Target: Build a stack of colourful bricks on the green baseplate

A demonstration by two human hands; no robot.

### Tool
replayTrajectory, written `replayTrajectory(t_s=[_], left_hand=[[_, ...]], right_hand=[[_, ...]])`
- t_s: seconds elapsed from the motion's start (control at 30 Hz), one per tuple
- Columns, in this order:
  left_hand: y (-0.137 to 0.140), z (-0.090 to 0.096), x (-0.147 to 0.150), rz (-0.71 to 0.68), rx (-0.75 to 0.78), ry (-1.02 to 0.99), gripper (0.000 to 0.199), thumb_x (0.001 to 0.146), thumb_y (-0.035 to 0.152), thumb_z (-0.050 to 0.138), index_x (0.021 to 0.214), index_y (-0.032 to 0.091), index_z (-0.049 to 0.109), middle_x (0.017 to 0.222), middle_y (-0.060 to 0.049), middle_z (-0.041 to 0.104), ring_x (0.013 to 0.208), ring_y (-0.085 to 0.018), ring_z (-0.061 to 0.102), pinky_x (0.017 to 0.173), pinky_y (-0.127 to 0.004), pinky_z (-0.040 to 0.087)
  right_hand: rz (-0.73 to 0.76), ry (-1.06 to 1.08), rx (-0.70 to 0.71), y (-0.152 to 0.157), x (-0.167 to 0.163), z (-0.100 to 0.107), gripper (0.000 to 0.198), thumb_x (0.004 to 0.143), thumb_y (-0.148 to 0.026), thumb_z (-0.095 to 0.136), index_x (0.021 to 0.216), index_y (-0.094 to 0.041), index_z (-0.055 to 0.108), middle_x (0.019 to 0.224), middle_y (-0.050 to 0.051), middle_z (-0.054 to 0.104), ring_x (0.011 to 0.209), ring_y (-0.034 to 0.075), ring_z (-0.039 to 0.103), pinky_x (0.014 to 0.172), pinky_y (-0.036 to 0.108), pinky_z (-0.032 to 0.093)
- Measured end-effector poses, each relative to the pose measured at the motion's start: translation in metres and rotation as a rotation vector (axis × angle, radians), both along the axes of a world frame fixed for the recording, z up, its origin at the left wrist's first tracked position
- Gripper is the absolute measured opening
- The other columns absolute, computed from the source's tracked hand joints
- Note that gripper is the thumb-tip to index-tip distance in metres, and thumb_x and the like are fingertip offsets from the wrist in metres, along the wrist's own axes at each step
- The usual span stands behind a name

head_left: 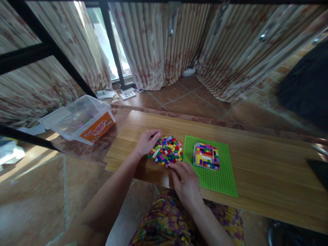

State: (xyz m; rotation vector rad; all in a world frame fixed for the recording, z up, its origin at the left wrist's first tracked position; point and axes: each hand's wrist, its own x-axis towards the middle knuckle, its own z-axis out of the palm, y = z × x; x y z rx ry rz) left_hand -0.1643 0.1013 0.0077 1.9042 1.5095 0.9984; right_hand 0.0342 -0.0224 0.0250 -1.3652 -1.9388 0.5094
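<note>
A round heap of small, many-coloured toy bricks (pixel 166 150) lies on the wooden bench. My left hand (pixel 148 140) rests against the heap's upper left edge, its fingers loosely bent and apart from the thumb. At the heap's lower right edge is my right hand (pixel 186 177), its fingertips drawn together at a small pink brick (pixel 167 166). Just right of the heap lies a green studded baseplate (pixel 220 184). On it stands a low, roughly square block built of coloured bricks (pixel 206 156), with rows of red, yellow, white and purple on top.
A clear plastic tub (pixel 87 106) with an orange label and some bricks inside stands on the floor at left. The wooden bench (pixel 269 174) stretches to the right. Papers (pixel 127 94) lie by the window, under long curtains (pixel 159 44). Dark metal bars cross the upper left.
</note>
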Motion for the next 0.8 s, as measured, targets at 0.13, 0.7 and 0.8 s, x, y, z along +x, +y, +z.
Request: replayTrajectory(t_s=[0.13,0.7,0.8], left_hand=[[0.0,0.0,0.0,-0.005,-0.003,-0.005,0.034,0.094,0.039,0.046,0.104,0.019,0.072,0.1,-0.005,0.074,0.097,-0.02,0.067,0.093,-0.033,0.05],[0.001,-0.002,-0.001,-0.007,0.009,-0.002,0.034,0.093,0.04,0.047,0.105,0.02,0.071,0.104,-0.005,0.074,0.097,-0.019,0.067,0.093,-0.033,0.05],[0.002,-0.002,-0.001,-0.008,0.01,-0.006,0.033,0.093,0.04,0.047,0.104,0.02,0.071,0.105,-0.004,0.074,0.098,-0.018,0.066,0.094,-0.032,0.05]], right_hand=[[0.002,-0.1,-0.02,0.008,-0.002,-0.008,0.021,0.09,-0.013,0.054,0.099,-0.022,0.07,0.096,0.006,0.066,0.091,0.021,0.059,0.078,0.033,0.049],[0.054,-0.383,-0.146,0.025,-0.011,-0.003,0.015,0.092,-0.014,0.052,0.09,-0.02,0.065,0.093,0.006,0.061,0.091,0.021,0.054,0.08,0.031,0.043],[0.064,-0.386,-0.154,0.026,-0.011,-0.003,0.015,0.092,-0.015,0.051,0.089,-0.02,0.064,0.094,0.006,0.061,0.091,0.021,0.054,0.08,0.031,0.043]])
